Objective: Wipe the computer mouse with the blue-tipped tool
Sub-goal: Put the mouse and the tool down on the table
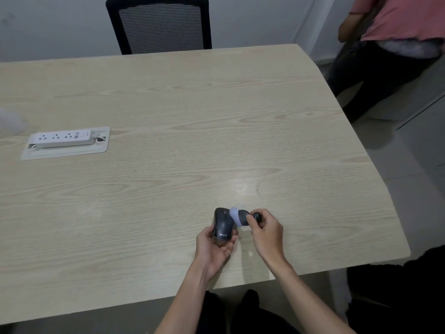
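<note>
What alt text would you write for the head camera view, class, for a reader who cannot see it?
A person's left hand holds a black computer mouse over a pale wooden table while the right hand presses a blue-tipped tool against its side. A white power strip sits recessed at the left, an office chair stands behind, and another person stands at the upper right.

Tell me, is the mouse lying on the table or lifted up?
Lifted up. The left hand holds the mouse tilted above the table, while the right hand presses the blue-tipped tool against it.

A pale wood-grain table point(168, 104) fronts a black mesh chair point(159, 25), grey wall point(48, 25) and light tiled floor point(414, 153).
</note>
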